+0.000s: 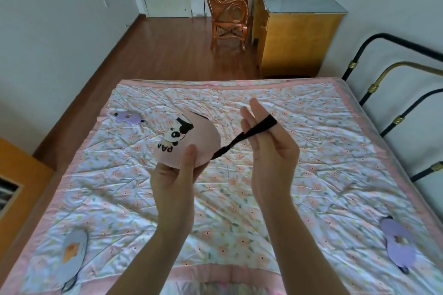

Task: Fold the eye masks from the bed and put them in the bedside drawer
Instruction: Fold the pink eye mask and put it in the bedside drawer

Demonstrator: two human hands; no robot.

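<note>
i'm in the fold step on one mask, held up over the bed, nothing stowed that i can see from here. nearest on the pink floral quilted bedspread (239,199): a grey-blue fabric eye mask with an orange patch (72,250) at near left, and a lilac fabric eye mask with a small pale print (396,244) at near right, both lying flat, well apart from each other. next, my left hand (176,176) pinches the lower edge of the pink soft eye mask with a panda print (189,142), thumb on the front, fingers behind, mask looks doubled over into a rounded half shape. my right hand (268,146) is mostly spread, palm toward me, with the black elastic strap (247,135) looped over the fingers and pulled taut away from the mask. judgement: next move calls for winding or tucking that strap around or behind the folded mask so it stays flat, keeping the left pinch firm so the fold doesn't spring apart. farther, a second small lilac eye mask (127,118) sits at the far left of the bedspread. count: four eye masks total, one in hand, three on the bed; two lilac, one grey-blue, one pink. a yellow wooden unit (16,175) shows at left edge with a dark opening, cannot tell if that's the bedside drawer.
</note>
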